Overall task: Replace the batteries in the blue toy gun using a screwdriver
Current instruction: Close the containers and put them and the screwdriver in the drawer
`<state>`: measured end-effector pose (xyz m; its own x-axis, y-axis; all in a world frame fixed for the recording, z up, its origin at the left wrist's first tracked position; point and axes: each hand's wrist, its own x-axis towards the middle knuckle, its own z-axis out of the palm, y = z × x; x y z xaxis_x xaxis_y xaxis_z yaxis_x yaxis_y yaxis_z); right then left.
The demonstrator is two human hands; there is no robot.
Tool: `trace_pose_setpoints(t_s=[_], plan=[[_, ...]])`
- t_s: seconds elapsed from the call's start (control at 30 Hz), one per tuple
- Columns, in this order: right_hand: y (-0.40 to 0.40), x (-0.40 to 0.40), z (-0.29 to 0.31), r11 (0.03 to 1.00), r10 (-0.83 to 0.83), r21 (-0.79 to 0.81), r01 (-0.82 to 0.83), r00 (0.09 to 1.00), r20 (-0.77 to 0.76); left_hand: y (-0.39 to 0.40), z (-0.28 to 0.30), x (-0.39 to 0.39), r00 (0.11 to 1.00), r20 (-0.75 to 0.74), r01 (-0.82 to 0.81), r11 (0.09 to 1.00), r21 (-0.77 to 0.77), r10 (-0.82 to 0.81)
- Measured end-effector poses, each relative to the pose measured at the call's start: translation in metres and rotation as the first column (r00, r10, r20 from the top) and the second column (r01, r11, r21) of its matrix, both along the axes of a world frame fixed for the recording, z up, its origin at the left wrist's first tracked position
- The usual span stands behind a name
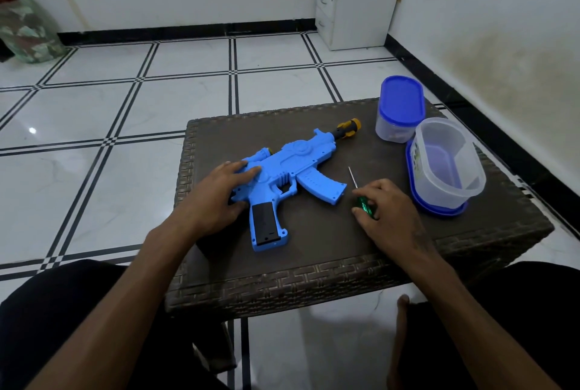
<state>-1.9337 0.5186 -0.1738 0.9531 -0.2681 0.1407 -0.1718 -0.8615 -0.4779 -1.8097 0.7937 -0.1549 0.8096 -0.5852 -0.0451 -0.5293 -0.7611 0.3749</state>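
Two hands are at work on the small dark wicker table (314, 283), and the blue toy gun (282, 170) lies flat at its middle, muzzle pointing away and to the right, grip toward the person with a black panel on it. The left hand (219, 192) rests on the rear of the gun, fingers spread and fairly straight, pressing it down rather than clasping it. Just right of the gun's magazine, the right hand (386, 210) has its fingers curled round the green handle of a screwdriver (361, 195), whose thin shaft points away across the table. Beyond the muzzle lies a second tool with a yellow-and-black handle (346, 127). Farther right of the gun stand a lidded blue-topped container (400, 110) and an open clear tub (448, 166) sitting on its blue lid.

This looks like the opening step: tool being taken up, no screw yet touched. Next, the tip must be brought to the battery cover's screw, probably on the grip, though no screw is visible from here.
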Motion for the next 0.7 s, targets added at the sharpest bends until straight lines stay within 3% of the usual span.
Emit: trace_pose_setpoints(t_s=[0.1,0.23,0.4,0.47,0.63,0.7], plan=[[0.002,-0.002,0.003,1.0,0.0,0.009,0.0,0.999,0.033,0.004,0.004,-0.004,0.999,-0.046,-0.009,1.0,-0.019,0.008],[0.0,-0.006,0.017,1.0,0.004,0.007,-0.005,0.993,0.12,0.001,0.017,-0.011,0.999,-0.036,-0.02,0.987,-0.161,0.014],[-0.029,-0.007,0.051,0.998,-0.03,-0.039,0.051,0.905,0.425,-0.034,0.033,-0.02,0.997,0.076,0.017,0.91,-0.415,0.016],[-0.049,-0.009,0.063,0.993,-0.083,-0.037,0.114,0.879,0.469,-0.063,0.037,-0.028,0.999,0.036,-0.002,0.852,-0.523,0.025],[-0.098,-0.019,0.074,0.937,-0.348,0.116,0.328,0.899,0.266,-0.151,0.038,-0.048,0.986,-0.161,-0.126,0.815,-0.565,0.04],[-0.113,-0.025,0.072,0.919,-0.388,0.14,0.369,0.91,0.148,-0.183,0.035,-0.051,0.965,-0.256,-0.181,0.84,-0.512,0.052]])
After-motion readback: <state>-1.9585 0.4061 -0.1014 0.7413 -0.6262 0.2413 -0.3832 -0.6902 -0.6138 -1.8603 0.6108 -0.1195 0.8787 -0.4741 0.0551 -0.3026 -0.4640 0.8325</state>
